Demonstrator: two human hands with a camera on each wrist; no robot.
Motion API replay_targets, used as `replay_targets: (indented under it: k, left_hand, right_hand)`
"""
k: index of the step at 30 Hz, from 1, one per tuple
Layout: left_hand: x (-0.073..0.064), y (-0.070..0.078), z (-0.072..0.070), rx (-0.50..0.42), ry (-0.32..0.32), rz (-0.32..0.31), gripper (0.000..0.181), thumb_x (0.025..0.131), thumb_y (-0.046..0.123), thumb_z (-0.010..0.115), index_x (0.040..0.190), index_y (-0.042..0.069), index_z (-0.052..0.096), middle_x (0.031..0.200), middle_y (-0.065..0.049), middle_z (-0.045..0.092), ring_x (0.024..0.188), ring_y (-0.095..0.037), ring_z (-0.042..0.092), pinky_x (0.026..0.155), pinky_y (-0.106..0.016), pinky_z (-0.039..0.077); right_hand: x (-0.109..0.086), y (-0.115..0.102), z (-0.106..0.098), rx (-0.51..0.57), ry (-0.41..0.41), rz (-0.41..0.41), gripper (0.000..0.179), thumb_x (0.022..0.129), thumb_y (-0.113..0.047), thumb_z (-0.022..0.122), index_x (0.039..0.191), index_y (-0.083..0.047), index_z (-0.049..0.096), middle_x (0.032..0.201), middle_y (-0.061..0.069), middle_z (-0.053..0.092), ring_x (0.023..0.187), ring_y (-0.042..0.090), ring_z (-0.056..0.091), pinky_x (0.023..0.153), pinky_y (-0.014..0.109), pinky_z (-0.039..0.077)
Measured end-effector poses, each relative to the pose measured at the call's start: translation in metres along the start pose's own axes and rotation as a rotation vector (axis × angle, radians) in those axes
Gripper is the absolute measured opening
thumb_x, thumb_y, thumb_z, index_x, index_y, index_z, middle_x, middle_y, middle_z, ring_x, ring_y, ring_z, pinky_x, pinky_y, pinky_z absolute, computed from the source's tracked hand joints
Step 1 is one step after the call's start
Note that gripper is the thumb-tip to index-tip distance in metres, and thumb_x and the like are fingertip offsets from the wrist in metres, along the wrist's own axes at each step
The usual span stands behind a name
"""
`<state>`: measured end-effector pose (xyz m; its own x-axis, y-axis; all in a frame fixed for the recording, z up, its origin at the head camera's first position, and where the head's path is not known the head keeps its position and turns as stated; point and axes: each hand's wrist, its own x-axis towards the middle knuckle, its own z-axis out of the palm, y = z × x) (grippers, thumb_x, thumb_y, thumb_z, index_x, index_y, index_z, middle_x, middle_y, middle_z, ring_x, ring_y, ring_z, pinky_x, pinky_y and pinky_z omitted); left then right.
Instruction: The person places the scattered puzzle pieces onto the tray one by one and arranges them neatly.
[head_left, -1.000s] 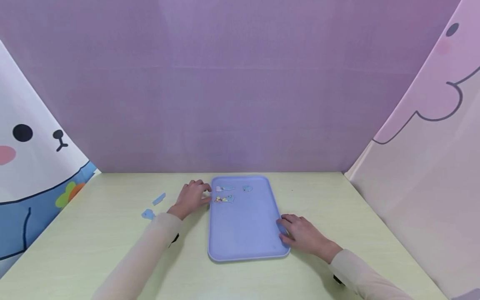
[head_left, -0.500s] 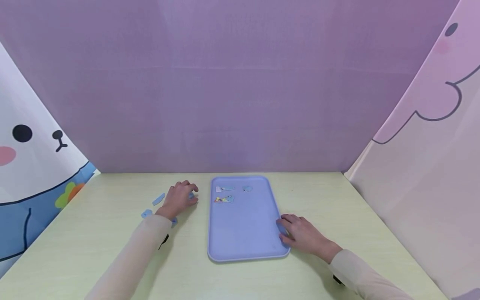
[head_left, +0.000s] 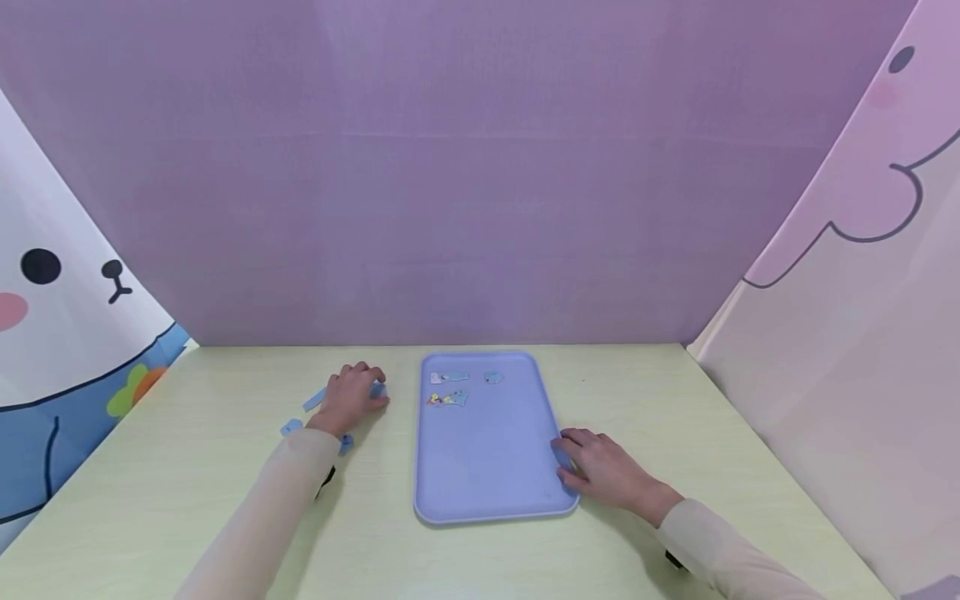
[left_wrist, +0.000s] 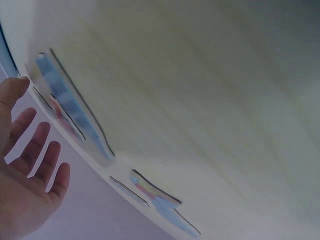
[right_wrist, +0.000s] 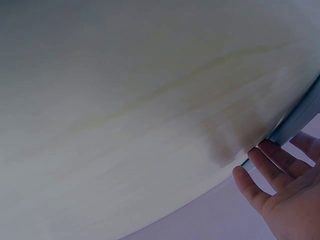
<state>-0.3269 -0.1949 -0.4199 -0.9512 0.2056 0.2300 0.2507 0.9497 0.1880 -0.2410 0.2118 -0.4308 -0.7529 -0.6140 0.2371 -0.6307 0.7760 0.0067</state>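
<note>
My left hand [head_left: 348, 398] is over the table left of the tray, fingers apart and gently bent. A blue puzzle piece [head_left: 379, 389] shows between its thumb and fingers in the head view. In the left wrist view the hand [left_wrist: 32, 170] seems to hold nothing; a long blue piece [left_wrist: 75, 102] lies beyond its fingertips. My right hand [head_left: 606, 468] rests on the right rim of the lavender tray [head_left: 495, 467], its fingertips touching the edge. Inside the tray lie a pale strip piece [head_left: 450, 378], a small blue piece [head_left: 492, 378] and a colourful piece [head_left: 447, 399].
More blue pieces lie around the left wrist: a narrow one [head_left: 313, 400], one farther left [head_left: 291, 427] and one under the wrist [head_left: 346, 444]. A purple cloth wall [head_left: 480, 208] stands behind the pale wooden table [head_left: 660, 383]. Printed curtains hang on both sides.
My left hand has moved left, from the tray's left rim to the loose pieces beside it. The right hand stays on the right rim. The tray pieces have not moved.
</note>
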Motion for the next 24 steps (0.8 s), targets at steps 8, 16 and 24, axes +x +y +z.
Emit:
replay_targets:
  k: [8, 16, 24]
  left_hand:
    - [0.0018, -0.0016, 0.0010, 0.003, -0.034, -0.042, 0.039, 0.080, 0.032, 0.067, 0.110, 0.008, 0.061, 0.111, -0.017, 0.058, 0.102, -0.041, 0.050, 0.082, -0.057, 0.041]
    - [0.0030, -0.0032, 0.0001, 0.010, -0.054, -0.053, 0.042, 0.082, 0.034, 0.066, 0.112, 0.005, 0.059, 0.110, -0.019, 0.057, 0.101, -0.043, 0.050, 0.083, -0.058, 0.041]
    - [0.0070, -0.0056, 0.0042, -0.007, -0.071, -0.056, 0.041, 0.083, 0.032, 0.065, 0.113, 0.005, 0.059, 0.112, -0.018, 0.057, 0.101, -0.041, 0.050, 0.084, -0.057, 0.040]
  right_hand:
    - [-0.0001, 0.0002, 0.0004, 0.002, 0.000, 0.000, 0.041, 0.085, -0.032, 0.060, 0.116, -0.006, 0.059, 0.118, 0.014, 0.058, 0.109, 0.028, 0.055, 0.083, 0.044, 0.048]
    - [-0.0001, 0.0000, 0.0001, 0.003, -0.004, 0.005, 0.041, 0.085, -0.032, 0.060, 0.116, -0.006, 0.059, 0.119, 0.015, 0.057, 0.110, 0.029, 0.055, 0.083, 0.045, 0.048]
    - [-0.0004, -0.0004, -0.0004, 0.008, -0.011, 0.008, 0.041, 0.085, -0.032, 0.060, 0.117, -0.006, 0.058, 0.119, 0.015, 0.057, 0.110, 0.030, 0.055, 0.084, 0.045, 0.048]
